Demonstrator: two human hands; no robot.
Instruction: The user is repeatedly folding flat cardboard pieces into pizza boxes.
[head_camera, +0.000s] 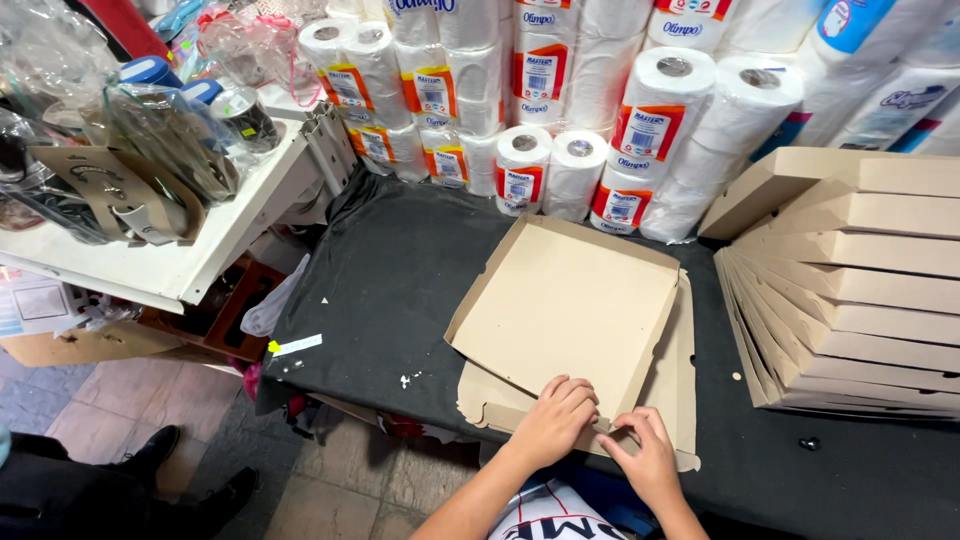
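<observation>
A flat brown cardboard box blank lies on the black table, its far and left flaps raised, and the part nearest me folded up over the base. My left hand presses down on the near edge of the cardboard with curled fingers. Just to its right, my right hand pinches the near flap at the front corner. Both hands touch the same box, a few centimetres apart.
A stack of folded cardboard boxes fills the table's right side. Wrapped paper rolls line the back. A white shelf with bagged goods stands at the left. Someone's dark shoes are on the tiled floor at lower left.
</observation>
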